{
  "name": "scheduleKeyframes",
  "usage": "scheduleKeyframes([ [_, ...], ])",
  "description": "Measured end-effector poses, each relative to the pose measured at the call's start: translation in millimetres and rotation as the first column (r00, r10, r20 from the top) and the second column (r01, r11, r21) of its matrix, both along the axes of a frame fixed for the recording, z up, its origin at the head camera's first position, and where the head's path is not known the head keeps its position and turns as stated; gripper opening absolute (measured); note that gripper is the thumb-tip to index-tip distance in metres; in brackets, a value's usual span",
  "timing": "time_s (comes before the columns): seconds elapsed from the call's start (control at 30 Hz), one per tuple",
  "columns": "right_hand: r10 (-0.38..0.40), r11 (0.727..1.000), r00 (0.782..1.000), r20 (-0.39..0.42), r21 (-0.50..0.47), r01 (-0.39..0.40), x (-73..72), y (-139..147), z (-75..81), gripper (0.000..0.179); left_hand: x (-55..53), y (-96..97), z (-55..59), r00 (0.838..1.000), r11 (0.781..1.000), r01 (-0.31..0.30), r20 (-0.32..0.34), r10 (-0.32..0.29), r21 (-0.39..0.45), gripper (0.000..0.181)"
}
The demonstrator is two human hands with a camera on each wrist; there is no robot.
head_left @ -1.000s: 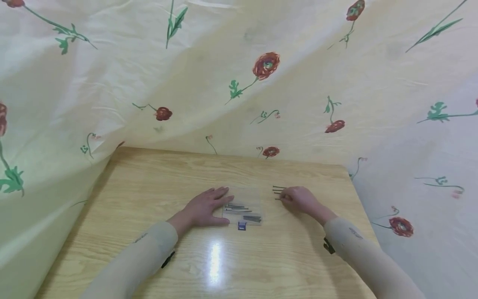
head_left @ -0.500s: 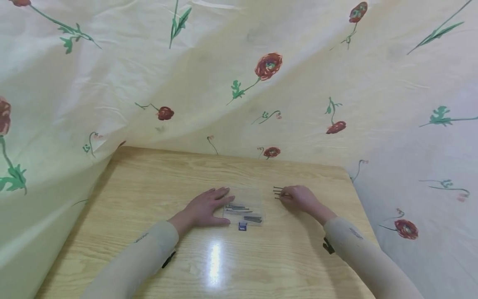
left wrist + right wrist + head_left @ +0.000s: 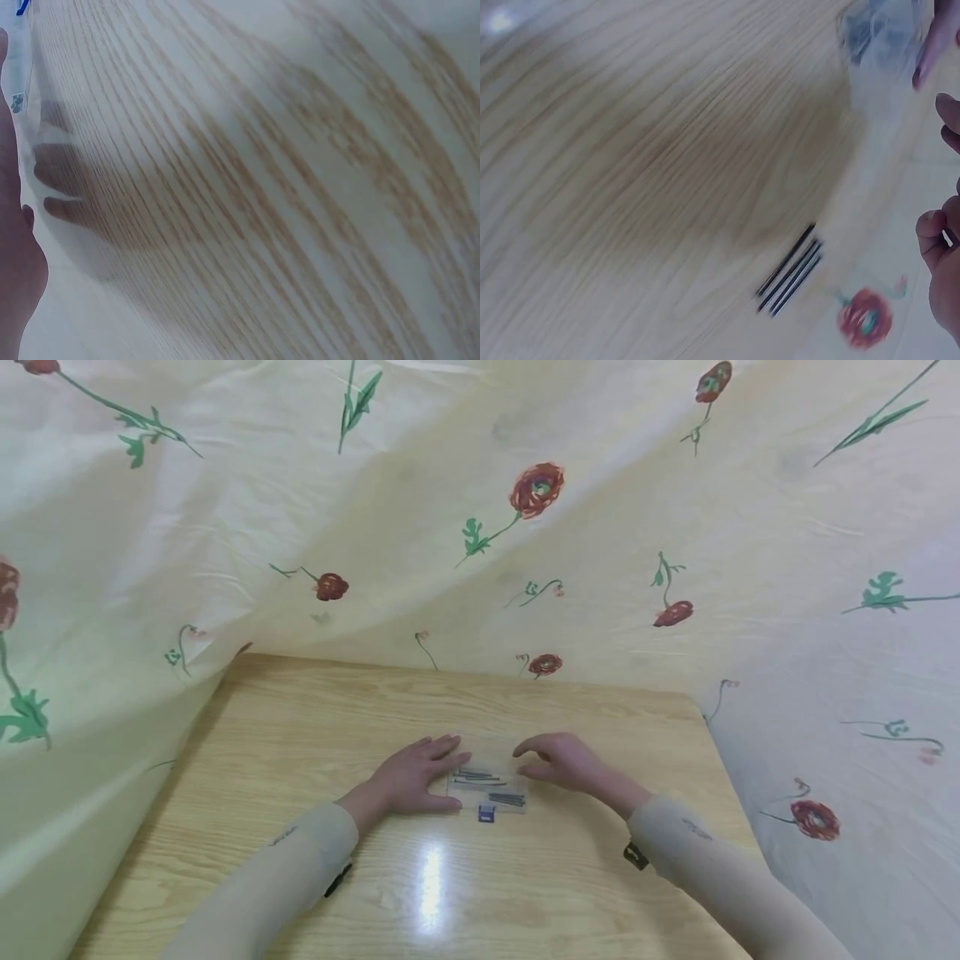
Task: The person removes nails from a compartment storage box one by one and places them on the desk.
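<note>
A clear plastic box [image 3: 487, 789] sits mid-table, with several dark nails [image 3: 507, 798] visible inside in two groups and a blue latch [image 3: 487, 814] at its near side. My left hand [image 3: 412, 777] rests with spread fingers over the box's left edge. Just beyond its right edge is my right hand [image 3: 562, 762], thumb and forefinger parted toward the box, nothing visible between them. On the table, three nails [image 3: 789, 270] lie side by side in the right wrist view; my right hand hides them in the head view.
The wood-grain table [image 3: 360, 893] carries a bright light reflection near its front. Flower-printed cloth [image 3: 420, 518] hangs behind it and down both sides. A dark strap [image 3: 636, 855] shows under the right sleeve.
My right hand has moved left from the nails on the table to the box's right edge, and its thumb and forefinger have spread apart. My left hand has stayed in place.
</note>
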State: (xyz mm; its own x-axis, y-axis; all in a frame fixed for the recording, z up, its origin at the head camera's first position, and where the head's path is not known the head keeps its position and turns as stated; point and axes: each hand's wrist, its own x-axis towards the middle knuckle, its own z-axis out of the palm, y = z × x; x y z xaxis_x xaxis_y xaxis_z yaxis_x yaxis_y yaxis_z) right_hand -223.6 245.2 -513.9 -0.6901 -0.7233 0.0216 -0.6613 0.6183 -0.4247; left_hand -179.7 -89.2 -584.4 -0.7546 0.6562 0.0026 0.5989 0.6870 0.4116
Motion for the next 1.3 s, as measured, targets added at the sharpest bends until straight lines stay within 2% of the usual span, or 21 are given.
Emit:
scheduleKeyframes([
  [0.1,0.042,0.999,0.999,0.027,0.004,-0.042,1.6,-12,-2.8,0.026,0.0,0.9,-2.4,1.0,1.0,-0.002,-0.008,0.002,0.002,0.088],
  [0.3,0.054,0.999,0.994,0.097,-0.002,-0.054,1.5,-25,-14.0,0.027,-1.2,2.2,-4.7,1.0,1.0,-0.013,-0.014,0.013,-0.002,0.089],
  [0.6,0.129,0.992,0.984,0.119,-0.005,-0.129,-0.1,-36,-18.5,0.025,-1.8,2.1,-0.1,1.0,1.0,-0.005,0.0,0.005,0.002,0.088],
  [0.83,0.229,0.971,0.973,0.036,0.069,-0.231,-2.8,-40,-23.5,0.025,-1.1,1.5,-1.2,1.0,1.0,-0.001,-0.006,0.001,-0.008,0.089],
  [1.0,0.302,0.946,0.953,-0.021,0.133,-0.297,-6.0,-44,-23.9,0.028,-0.4,1.6,-2.5,1.0,1.0,-0.003,-0.006,0.003,-0.006,0.089],
  [1.17,0.352,0.925,0.935,-0.037,0.168,-0.342,-9.2,-48,-23.9,0.035,0.3,1.2,-4.0,1.0,1.0,-0.009,-0.008,0.009,-0.007,0.088],
  [1.3,0.367,0.917,0.93,-0.031,0.182,-0.356,-11.3,-52,-24.0,0.037,0.6,0.3,-4.5,1.0,1.0,-0.021,0.0,0.021,-0.015,0.089],
])
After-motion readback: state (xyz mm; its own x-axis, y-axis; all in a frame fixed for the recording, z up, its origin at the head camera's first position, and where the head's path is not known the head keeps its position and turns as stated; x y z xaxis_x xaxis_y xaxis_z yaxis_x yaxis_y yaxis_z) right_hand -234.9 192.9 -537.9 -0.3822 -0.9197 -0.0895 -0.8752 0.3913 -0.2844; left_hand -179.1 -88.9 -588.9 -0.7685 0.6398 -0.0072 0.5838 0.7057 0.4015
